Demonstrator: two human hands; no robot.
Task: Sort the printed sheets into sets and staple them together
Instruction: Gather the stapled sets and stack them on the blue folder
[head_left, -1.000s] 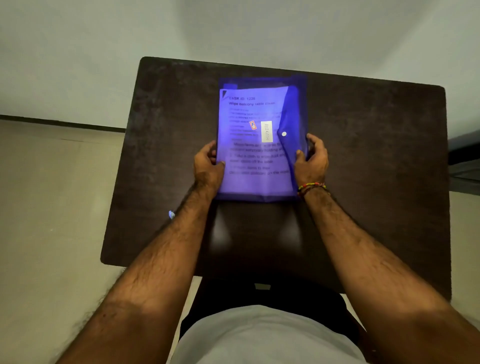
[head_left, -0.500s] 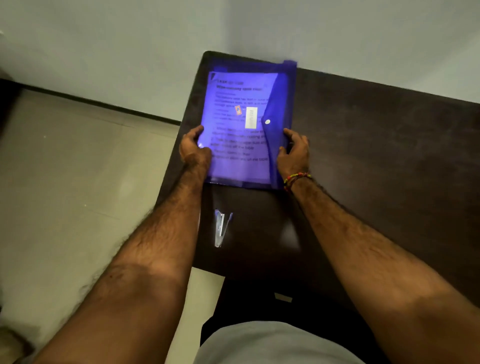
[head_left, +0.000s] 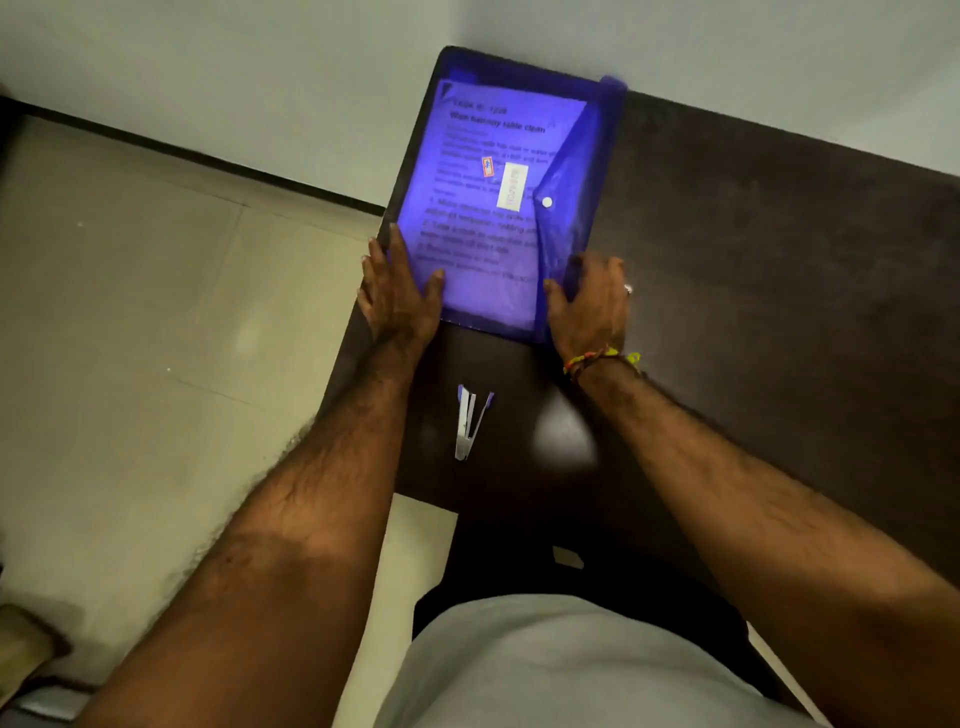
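Left hand (head_left: 397, 293) has flattened open on the folder (head_left: 498, 208); right hand (head_left: 589, 304) still grips its edge.

This looks like a plain room set up as a small desk workspace, in an office or a home; which of the two cannot be told. A dark brown wooden surface (head_left: 753, 249) stands against a bare pale wall (head_left: 260, 67). The floor (head_left: 130, 312) is laid with large beige tiles and edged by a dark skirting strip (head_left: 208, 158). Desk stationery lies on the surface: a translucent blue snap-button document folder (head_left: 571, 171) with printed sheets (head_left: 483, 228) inside, and a small stapler (head_left: 470, 423).
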